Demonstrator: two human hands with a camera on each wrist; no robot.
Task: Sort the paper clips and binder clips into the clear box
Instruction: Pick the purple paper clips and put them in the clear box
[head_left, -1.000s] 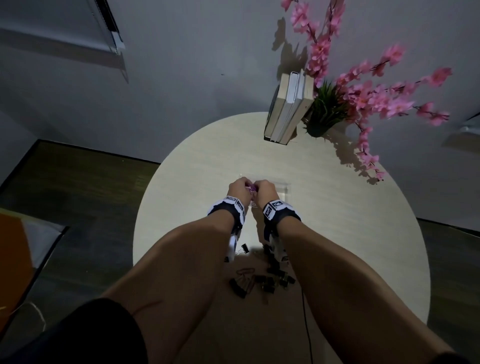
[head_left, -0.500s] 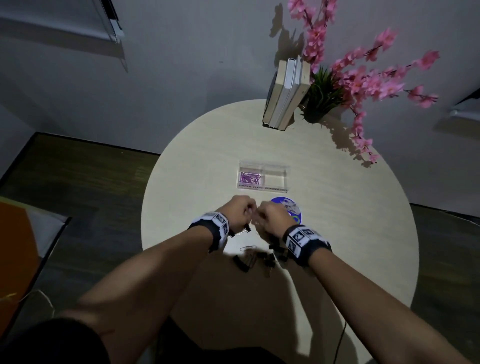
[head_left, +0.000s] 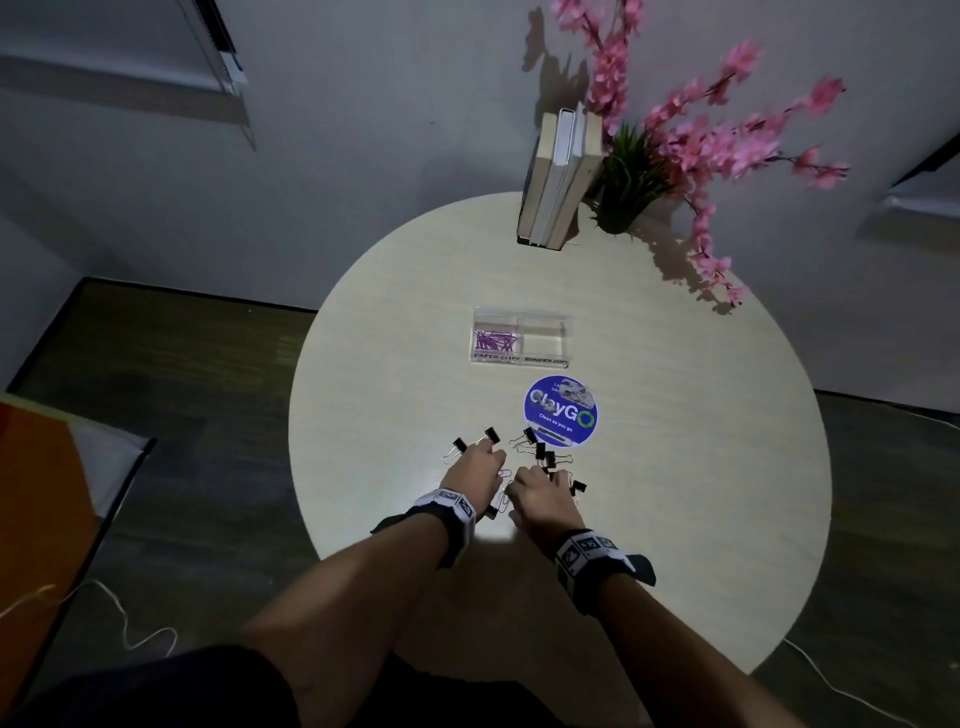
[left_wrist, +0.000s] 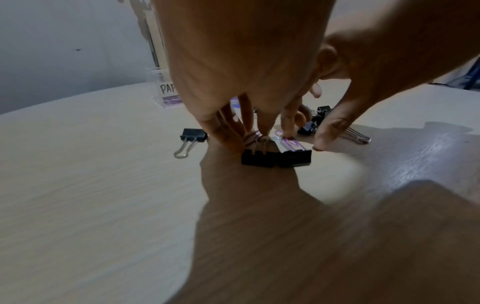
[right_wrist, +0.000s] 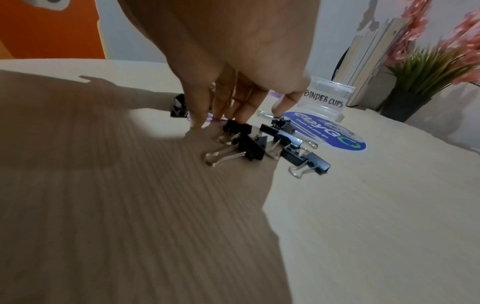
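Observation:
The clear box (head_left: 519, 339) stands mid-table, with purple paper clips (head_left: 496, 340) in its left compartment. Several black binder clips (head_left: 540, 451) lie scattered near the front edge. My left hand (head_left: 480, 460) reaches down among them. In the left wrist view its straight fingers (left_wrist: 259, 131) touch a purple paper clip (left_wrist: 292, 143) and the wire handles of a binder clip (left_wrist: 262, 158). My right hand (head_left: 540, 486) is just to its right. Its extended fingertips (right_wrist: 223, 117) rest on the table by a purple paper clip (right_wrist: 217, 121) and a binder clip (right_wrist: 237, 127). Neither hand has lifted anything.
A round blue sticker (head_left: 561, 410) lies between the box and the clips. Upright books (head_left: 558, 176) and a potted plant with pink blossoms (head_left: 639, 176) stand at the far edge. The round table (head_left: 701, 467) drops to dark floor on all sides.
Both hands came back from over the clear box to the pile near the front edge. They have now lowered onto the clips, fingers spread downward.

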